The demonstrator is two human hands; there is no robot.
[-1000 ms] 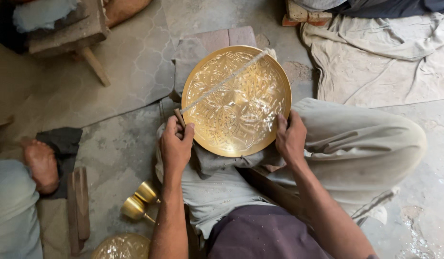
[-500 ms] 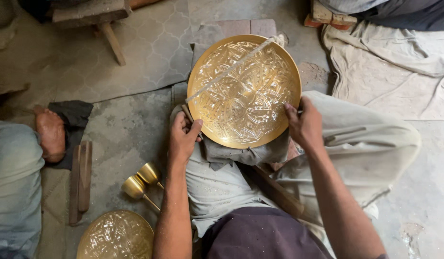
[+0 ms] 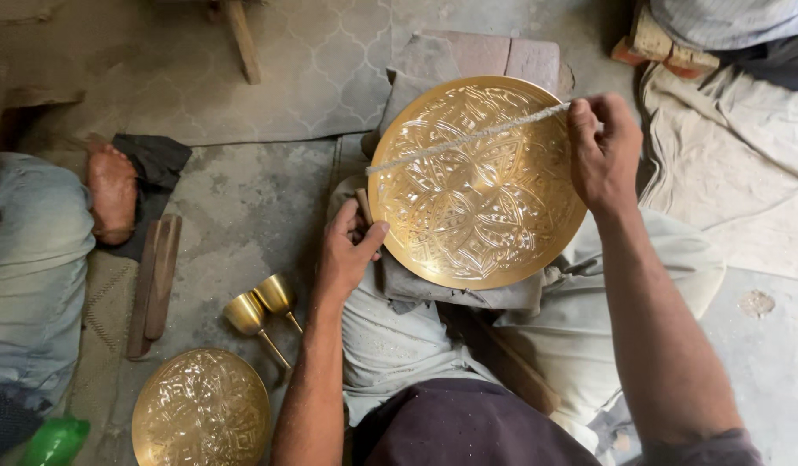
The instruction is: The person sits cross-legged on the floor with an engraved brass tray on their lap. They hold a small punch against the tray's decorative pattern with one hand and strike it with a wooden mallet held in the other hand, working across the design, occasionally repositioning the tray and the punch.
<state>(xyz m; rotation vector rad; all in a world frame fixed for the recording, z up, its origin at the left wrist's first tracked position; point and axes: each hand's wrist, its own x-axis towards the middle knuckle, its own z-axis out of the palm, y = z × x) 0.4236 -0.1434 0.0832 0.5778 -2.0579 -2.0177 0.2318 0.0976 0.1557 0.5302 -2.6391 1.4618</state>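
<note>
A round engraved brass plate (image 3: 477, 185) rests tilted on my lap, over a grey cloth (image 3: 468, 293). My left hand (image 3: 347, 250) grips the plate's left rim, thumb on its face, with a small wooden stick under the fingers. My right hand (image 3: 602, 151) is at the plate's upper right rim, pinching the end of a pale twisted cord (image 3: 468, 138). The cord is stretched straight across the upper part of the plate toward its left edge.
Two small brass goblets (image 3: 261, 304) lie on the floor at my left, a second engraved brass plate (image 3: 201, 410) below them. Wooden strips (image 3: 153, 285), another person's bare foot (image 3: 113, 192) and trouser leg (image 3: 32, 276) are at left. A green bottle (image 3: 54, 442); brick blocks (image 3: 502, 56); crumpled cloth (image 3: 735, 164) at right.
My right hand left the plate's lower right rim, rose to the upper right edge and took the cord's end. The view has shifted down and closer.
</note>
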